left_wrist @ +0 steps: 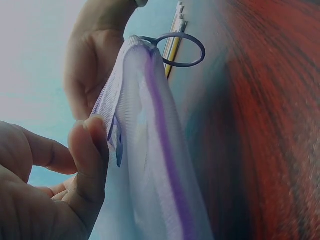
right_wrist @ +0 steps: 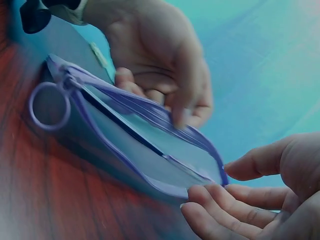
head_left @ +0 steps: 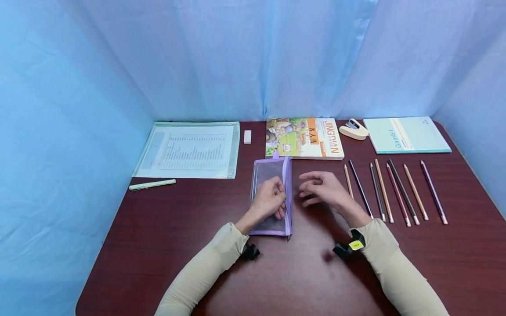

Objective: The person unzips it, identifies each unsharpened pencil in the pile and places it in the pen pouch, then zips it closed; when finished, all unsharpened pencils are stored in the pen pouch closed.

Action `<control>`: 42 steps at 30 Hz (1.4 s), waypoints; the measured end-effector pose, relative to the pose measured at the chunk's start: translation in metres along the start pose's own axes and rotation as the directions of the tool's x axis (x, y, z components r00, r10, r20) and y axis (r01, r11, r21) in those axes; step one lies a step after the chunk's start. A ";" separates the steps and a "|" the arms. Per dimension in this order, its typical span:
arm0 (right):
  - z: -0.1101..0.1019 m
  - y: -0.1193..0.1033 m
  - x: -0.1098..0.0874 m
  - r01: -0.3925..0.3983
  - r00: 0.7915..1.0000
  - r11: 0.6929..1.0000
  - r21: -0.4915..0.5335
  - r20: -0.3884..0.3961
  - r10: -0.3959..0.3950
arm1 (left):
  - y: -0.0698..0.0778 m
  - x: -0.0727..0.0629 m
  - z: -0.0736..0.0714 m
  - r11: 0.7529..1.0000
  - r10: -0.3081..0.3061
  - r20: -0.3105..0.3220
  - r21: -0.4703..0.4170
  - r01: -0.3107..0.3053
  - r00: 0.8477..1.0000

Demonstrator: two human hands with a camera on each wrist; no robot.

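Note:
A purple mesh zip pouch (head_left: 270,228) lies on the table in front of me, with its zip opened in the right wrist view. My left hand (head_left: 270,197) lies over it, thumb and fingers pinching its zip edge. Inside the opening (right_wrist: 190,160) shows a thin, dark stick-like thing whose kind I cannot make out. Just right of the pouch hovers my right hand (head_left: 322,188), its fingers apart and holding nothing. A purple ring loop (right_wrist: 50,106) hangs at one end of the zip. Several pencils (head_left: 395,193) lie side by side to the right of that hand.
Along the back stand a clear document folder (head_left: 189,171), a white eraser (head_left: 247,137), a picture-covered book (head_left: 304,138), a cream stapler (head_left: 353,130) and a pale green notebook (head_left: 411,136). A light green pen (head_left: 152,184) lies at the left. Blue curtains (head_left: 253,57) enclose the table.

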State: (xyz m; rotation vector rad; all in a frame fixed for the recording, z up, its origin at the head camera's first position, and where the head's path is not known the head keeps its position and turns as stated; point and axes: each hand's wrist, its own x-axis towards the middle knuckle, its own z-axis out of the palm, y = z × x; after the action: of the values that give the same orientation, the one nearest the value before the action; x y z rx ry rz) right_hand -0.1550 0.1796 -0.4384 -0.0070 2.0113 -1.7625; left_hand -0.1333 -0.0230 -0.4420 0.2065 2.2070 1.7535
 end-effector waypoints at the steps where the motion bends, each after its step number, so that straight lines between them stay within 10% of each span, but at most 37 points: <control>1: -0.004 0.000 -0.002 0.007 1.000 1.000 -0.006 -0.007 -0.007 | 0.000 0.000 0.000 1.000 0.000 -0.002 0.000 0.000 1.000; 11: -0.057 0.004 -0.030 0.103 0.990 0.990 -0.096 -0.088 -0.111 | 0.002 -0.001 -0.001 1.000 -0.003 0.004 0.009 0.003 1.000; 31: -0.164 0.024 -0.080 0.271 0.939 0.938 0.215 -0.274 -0.208 | 0.001 -0.001 0.000 1.000 -0.006 -0.005 0.022 0.006 1.000; 37: -0.188 0.034 -0.091 0.202 0.928 0.973 0.112 -0.338 -0.154 | 0.000 -0.001 0.000 1.000 -0.019 -0.007 0.020 0.019 1.000; 42: -0.198 0.037 -0.094 0.042 0.908 0.973 -0.227 -0.397 -0.132 | 0.001 -0.001 0.000 1.000 -0.020 -0.011 0.024 0.020 1.000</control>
State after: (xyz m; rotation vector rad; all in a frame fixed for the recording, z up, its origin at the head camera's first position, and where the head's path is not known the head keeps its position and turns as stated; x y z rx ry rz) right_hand -0.1278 0.3998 -0.4272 0.2270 2.5321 -1.6975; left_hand -0.1326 -0.0236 -0.4413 0.1802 2.2315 1.7224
